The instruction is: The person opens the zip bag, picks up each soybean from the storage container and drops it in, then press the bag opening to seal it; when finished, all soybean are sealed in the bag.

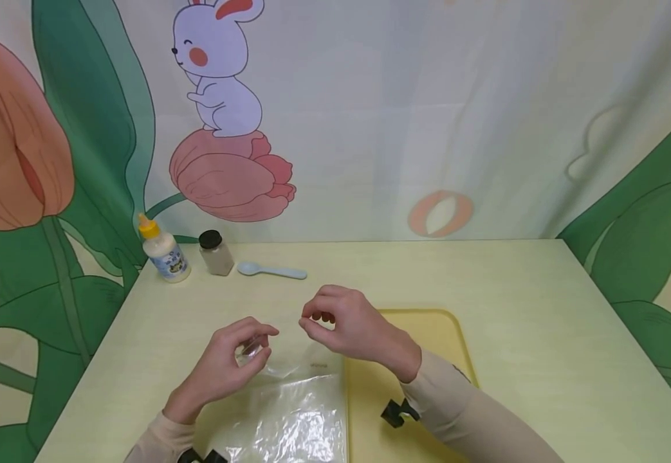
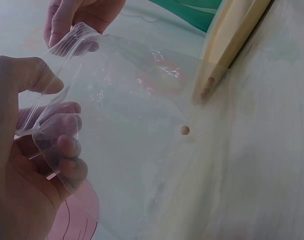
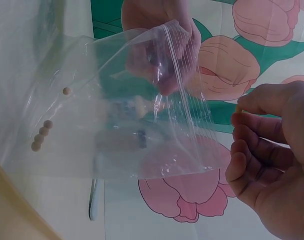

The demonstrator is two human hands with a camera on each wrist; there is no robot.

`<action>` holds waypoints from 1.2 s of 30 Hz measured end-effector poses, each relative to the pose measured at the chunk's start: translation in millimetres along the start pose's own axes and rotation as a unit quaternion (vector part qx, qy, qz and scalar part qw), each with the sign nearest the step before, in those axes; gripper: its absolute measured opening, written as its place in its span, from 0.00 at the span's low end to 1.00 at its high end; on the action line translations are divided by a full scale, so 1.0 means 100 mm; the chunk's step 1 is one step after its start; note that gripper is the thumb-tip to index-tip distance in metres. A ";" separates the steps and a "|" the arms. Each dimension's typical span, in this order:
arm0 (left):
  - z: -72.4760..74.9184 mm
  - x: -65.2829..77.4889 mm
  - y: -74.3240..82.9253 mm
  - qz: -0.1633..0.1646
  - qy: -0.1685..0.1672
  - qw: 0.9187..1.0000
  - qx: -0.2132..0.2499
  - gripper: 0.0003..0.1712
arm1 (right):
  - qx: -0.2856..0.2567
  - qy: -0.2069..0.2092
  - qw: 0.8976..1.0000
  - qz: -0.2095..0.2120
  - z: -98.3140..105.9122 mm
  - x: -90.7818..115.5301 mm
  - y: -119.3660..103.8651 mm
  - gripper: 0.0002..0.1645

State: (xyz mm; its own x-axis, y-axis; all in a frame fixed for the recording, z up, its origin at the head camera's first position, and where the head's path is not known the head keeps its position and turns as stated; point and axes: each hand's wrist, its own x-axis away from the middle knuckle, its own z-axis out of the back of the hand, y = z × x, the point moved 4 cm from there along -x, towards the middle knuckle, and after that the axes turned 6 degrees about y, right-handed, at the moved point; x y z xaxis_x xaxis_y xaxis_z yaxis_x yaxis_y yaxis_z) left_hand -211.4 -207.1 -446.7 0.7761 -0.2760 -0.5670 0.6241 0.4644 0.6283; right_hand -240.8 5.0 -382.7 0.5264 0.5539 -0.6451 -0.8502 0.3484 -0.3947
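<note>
Above tbl (image 1: 543,334), crinkly plastic bag (image 3: 116,75) w/ round balls (image 3: 43,131), in L hand (image 1: 222,360); R hand (image 1: 352,325): hold unclear.

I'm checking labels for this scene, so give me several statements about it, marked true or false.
The left hand holds a clear bag. True.
The tray is green. False: the tray is yellow.
The bottle has a yellow cap. True.
In the head view, the spoon lies left of the jar. False: the spoon is right of the jar.
One small ball sits apart from a row of balls. True.
</note>
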 end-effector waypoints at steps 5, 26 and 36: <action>0.00 -0.01 0.03 0.001 0.002 1.000 -0.005 0.20 | -0.007 -0.006 1.000 -0.004 -0.03 0.00 0.00 0.03; 0.02 -0.01 0.02 0.000 -0.008 1.000 0.006 0.18 | 0.016 0.001 0.998 -0.061 0.10 0.13 0.38 0.04; 0.03 0.00 0.00 -0.005 -0.010 1.000 0.001 0.18 | 0.062 -0.063 0.988 -0.124 -0.01 0.28 0.76 0.05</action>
State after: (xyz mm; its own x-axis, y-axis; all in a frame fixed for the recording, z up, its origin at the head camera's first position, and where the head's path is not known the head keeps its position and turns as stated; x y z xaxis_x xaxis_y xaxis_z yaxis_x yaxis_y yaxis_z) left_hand -210.9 -209.7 -445.2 0.7710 -0.2986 -0.5625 0.6327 0.4601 0.6229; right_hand -290.5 46.3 -431.7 0.7215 0.5274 -0.4487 -0.6921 0.5706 -0.4421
